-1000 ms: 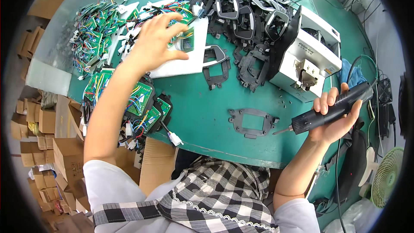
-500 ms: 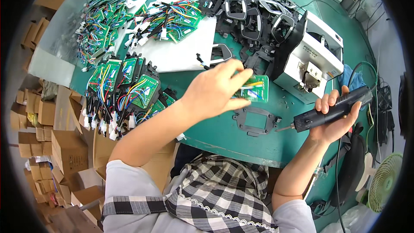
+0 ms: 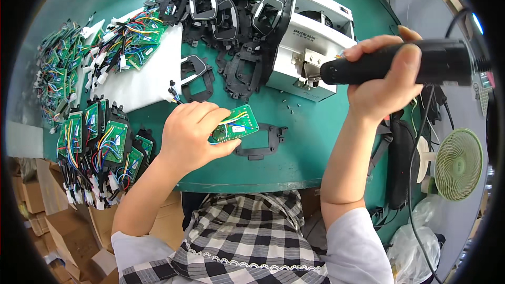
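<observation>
Brown corrugated cardboard boxes (image 3: 37,205) stacked below the green table's left edge, more by the lower-left rim; dark printed label strip (image 3: 304,35) on the white box-shaped machine's top face at upper centre; small pale sticker (image 3: 238,128) on the held green circuit board.

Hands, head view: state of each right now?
Left hand: closed on a green circuit board, held over a black plastic frame.
Right hand: closed around a black electric screwdriver, tip at the white screw feeder.
</observation>
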### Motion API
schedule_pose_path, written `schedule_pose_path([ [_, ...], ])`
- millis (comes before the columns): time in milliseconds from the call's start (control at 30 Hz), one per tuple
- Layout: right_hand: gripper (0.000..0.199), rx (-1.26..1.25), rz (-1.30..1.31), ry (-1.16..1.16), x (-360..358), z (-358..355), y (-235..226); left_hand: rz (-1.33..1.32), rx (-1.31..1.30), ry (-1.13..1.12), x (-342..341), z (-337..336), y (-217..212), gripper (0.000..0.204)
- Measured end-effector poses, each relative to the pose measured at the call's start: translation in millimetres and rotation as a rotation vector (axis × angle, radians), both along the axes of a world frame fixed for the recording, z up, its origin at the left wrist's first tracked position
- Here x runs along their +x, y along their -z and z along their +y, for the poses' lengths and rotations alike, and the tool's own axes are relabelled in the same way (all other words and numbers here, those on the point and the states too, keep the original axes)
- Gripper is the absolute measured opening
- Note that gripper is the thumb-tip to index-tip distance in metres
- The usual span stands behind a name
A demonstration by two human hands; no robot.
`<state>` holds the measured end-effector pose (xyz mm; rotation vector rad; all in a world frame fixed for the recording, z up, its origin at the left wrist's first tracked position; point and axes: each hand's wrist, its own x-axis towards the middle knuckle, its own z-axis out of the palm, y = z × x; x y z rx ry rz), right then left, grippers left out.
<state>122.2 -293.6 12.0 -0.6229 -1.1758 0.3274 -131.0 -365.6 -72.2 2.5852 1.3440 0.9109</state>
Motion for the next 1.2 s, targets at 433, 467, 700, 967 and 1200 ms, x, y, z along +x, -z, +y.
schedule_pose_path([
  [433, 0.039, -0.039, 0.019, -0.094, -10, 0, 5, -0.108, -0.059, -0.068, -5, -12, 10, 0.051],
  [467, 0.040, -0.041, -0.006, -0.080, -10, -3, 3, -0.101, -0.070, -0.060, -6, -14, 11, 0.051],
  [700, 0.041, 0.028, 0.020, -0.039, -11, 5, 0, -0.109, -0.096, -0.045, -2, -13, 16, 0.050],
  [967, 0.042, 0.047, 0.014, -0.059, -14, 7, 5, -0.093, -0.050, -0.062, -4, -12, 17, 0.050],
  [1200, 0.065, -0.018, -0.152, -0.044, 5, 6, 13, -0.084, -0.016, -0.009, 2, -11, 17, 0.047],
])
